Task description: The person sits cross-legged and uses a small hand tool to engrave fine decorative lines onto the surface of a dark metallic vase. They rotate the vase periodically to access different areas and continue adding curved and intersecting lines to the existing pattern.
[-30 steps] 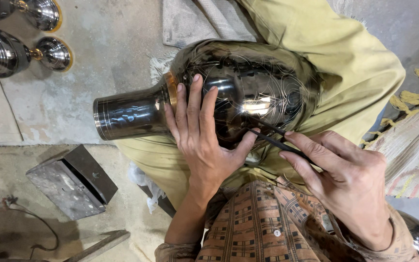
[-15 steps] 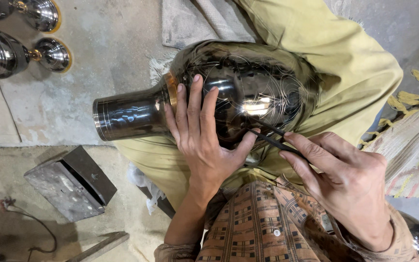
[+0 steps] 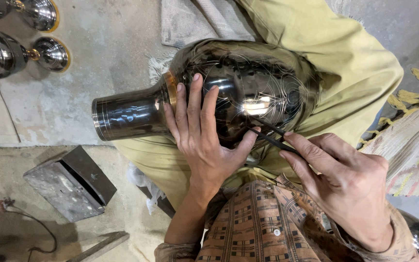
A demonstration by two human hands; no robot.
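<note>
A large dark polished metal vase (image 3: 248, 92) lies on its side across my lap, neck pointing left, with fine engraved lines on its belly. My left hand (image 3: 202, 140) is spread flat on the vase near the neck's brass ring, fingers apart, thumb by the tool tips. My right hand (image 3: 345, 182) pinches a thin dark two-legged scribing tool (image 3: 273, 137), whose points touch the vase's lower belly. My yellow-green trousers (image 3: 345, 63) lie under the vase.
Several shiny metal vessels (image 3: 6, 48) stand at the top left on the concrete floor. A grey metal block (image 3: 69, 182) lies at lower left, with a wire and a wooden strip nearby. A woven mat (image 3: 408, 131) is at right; cloth at top.
The right hand and tool have shifted slightly along the vase's belly. The left hand and vase stay put.
</note>
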